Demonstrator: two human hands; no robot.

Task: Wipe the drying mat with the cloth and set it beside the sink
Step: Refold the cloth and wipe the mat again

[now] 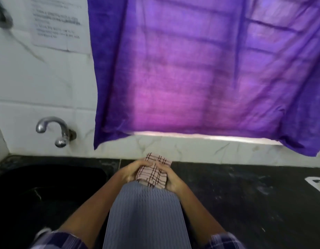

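A grey-blue ribbed drying mat hangs lengthwise from between my forearms toward the bottom of the view, its top end tucked under the cloth. The pink checked cloth, folded into a pad, rests on the mat's top end. My left hand grips the cloth's left side with fingers curled over it. My right hand holds its right side. Both hands hover just right of the black sink, above the dark counter.
A chrome tap sticks out of the white tiled wall above the sink. A purple curtain covers the window behind the counter. A paper notice is stuck to the wall. A white object lies at the counter's right edge.
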